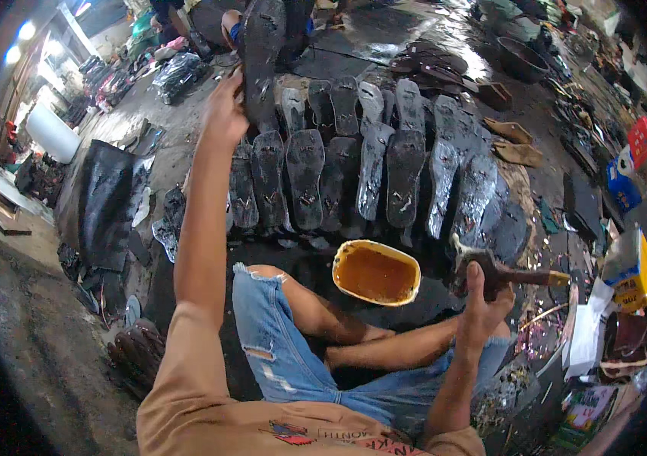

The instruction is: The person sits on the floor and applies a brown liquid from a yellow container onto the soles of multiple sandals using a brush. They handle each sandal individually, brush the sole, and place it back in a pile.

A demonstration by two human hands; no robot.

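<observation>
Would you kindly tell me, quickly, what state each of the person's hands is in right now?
Left hand: holding a black, flat, sole-shaped piece by its edge.
Right hand: closed around a dark, brush-like tool with a yellowish end.

Footwear soles [305, 171] look rubbery, some matt, others streaky and wet-glossy; the brush handle [525, 277] appears wooden, the tub [338, 275] smooth plastic, its liquid [377, 272] glossy, the dark sheet [103, 201] creased and semi-glossy, the shorts [282, 365] matt frayed denim, the T-shirt [194, 414] matt cloth, the yellow-and-blue box [634, 266] smooth card.
</observation>
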